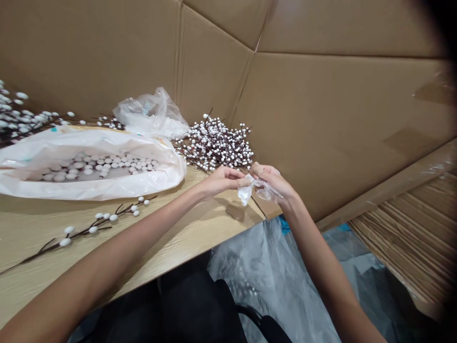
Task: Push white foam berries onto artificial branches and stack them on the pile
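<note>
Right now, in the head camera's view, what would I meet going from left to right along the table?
Single brown twig with white buds → open white plastic bag of white buds → bundle of white-budded twigs → left hand → crumpled clear plastic → right hand.

A pale wooden table (200,224) is carrying a white bag of buds (89,164) left of the left hand (221,180), a loose budded twig (89,228) nearer the forearm, and a berry-branch bunch (216,143) just beyond the fingers.

No readable text; faint print on clear plastic bag (152,112) illegible.
</note>
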Motion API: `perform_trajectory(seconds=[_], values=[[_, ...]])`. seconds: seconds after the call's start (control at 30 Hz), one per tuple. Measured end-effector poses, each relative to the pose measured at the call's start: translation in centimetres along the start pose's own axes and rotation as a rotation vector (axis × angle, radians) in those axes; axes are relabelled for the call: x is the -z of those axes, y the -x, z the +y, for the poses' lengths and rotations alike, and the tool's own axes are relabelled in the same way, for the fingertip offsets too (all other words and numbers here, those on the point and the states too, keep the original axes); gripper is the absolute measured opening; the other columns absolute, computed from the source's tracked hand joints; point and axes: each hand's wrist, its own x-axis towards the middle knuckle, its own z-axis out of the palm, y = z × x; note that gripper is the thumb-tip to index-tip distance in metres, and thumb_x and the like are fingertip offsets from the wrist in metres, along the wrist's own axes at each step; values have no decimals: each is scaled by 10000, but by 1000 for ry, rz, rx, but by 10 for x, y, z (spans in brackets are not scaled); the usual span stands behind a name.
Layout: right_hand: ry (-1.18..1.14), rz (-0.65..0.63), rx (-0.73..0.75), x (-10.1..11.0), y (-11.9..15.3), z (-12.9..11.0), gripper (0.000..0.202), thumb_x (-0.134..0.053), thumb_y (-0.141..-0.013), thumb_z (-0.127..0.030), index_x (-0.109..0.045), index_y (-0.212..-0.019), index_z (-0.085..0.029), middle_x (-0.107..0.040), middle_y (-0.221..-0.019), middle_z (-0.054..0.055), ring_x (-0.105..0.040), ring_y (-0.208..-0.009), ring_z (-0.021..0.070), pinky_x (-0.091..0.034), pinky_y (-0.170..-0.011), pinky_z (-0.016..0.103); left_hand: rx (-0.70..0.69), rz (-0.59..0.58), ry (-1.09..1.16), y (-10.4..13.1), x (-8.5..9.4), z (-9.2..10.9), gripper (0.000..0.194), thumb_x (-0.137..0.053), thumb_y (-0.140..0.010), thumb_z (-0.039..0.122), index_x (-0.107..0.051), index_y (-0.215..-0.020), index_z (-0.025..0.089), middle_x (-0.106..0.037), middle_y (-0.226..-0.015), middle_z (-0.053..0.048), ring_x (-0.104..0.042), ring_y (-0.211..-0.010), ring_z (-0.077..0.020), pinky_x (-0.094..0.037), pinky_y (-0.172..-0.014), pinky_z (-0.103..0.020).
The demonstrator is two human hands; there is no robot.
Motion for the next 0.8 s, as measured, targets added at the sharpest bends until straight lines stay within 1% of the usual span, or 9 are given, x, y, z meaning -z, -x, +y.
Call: perform_trajectory(seconds=[0.1,0.2,0.27,0.33,0.43,0.53,0.67,0.73,0.8], values=[[-10,4,8,0,1,-1,416,-689,-719,-544,-518,-604,-183,-414,-497,-66,-320,-396,48,-274,-363,181,-14,28,0,-1,0,0,148,-713,-705,193,-739,-830,118,-738,-830,-78,-646,-716,-130,-484,-717,-262],[-14,10,8,-1,2,-3,374,-650,-758,-548,-591,-720,-181,-454,-536,-56,-354,-401,53,-295,-353,179,-30,54,-22,-2,0,0,142,-723,-705,187,-736,-824,110,-736,-806,-68,-642,-694,-128,-479,-703,-262],[-5,14,-22,-1,3,-4,418,-617,-764,-597,-626,-783,-179,-442,-511,-60,-344,-381,55,-286,-336,181,-38,62,-38,-2,0,1,139,-726,-706,181,-738,-822,105,-736,-795,-63,-643,-695,-130,-480,-716,-268],[8,4,-54,-1,4,-4,466,-594,-759,-637,-645,-804,-176,-415,-477,-67,-318,-362,54,-272,-327,185,-42,63,-49,-2,-1,2,138,-725,-707,175,-740,-824,103,-739,-794,-63,-648,-704,-134,-485,-729,-275],[15,-12,-57,0,4,-3,423,-666,-720,-591,-641,-753,-171,-446,-502,-56,-335,-384,50,-273,-340,183,-44,61,-56,-2,-1,2,155,-732,-694,166,-742,-837,106,-747,-816,-70,-655,-721,-141,-494,-738,-283],[9,5,-71,-1,3,-1,406,-729,-673,-548,-581,-625,-172,-436,-497,-55,-324,-390,46,-258,-341,185,-43,63,-70,-2,-2,4,151,-738,-682,157,-744,-821,99,-749,-803,-77,-652,-700,-139,-492,-718,-276],[-5,44,-105,-6,-2,3,532,-682,-694,-611,-424,-486,-195,-314,-417,-74,-255,-357,44,-215,-329,195,-23,41,-93,0,-2,9,165,-734,-695,172,-748,-833,83,-749,-801,-92,-649,-683,-140,-483,-699,-271],[-7,64,-108,-8,-3,4,572,-673,-690,-632,-378,-460,-199,-302,-402,-71,-257,-355,44,-212,-332,195,13,6,-81,1,0,12,194,-740,-688,172,-747,-863,87,-750,-828,-95,-654,-709,-144,-481,-725,-278],[-4,82,-103,-10,-4,4,585,-669,-689,-638,-367,-449,-198,-306,-395,-67,-267,-355,44,-213,-336,193,54,-37,-51,1,3,12,214,-745,-685,175,-745,-886,99,-748,-858,-93,-654,-742,-143,-475,-757,-282]])
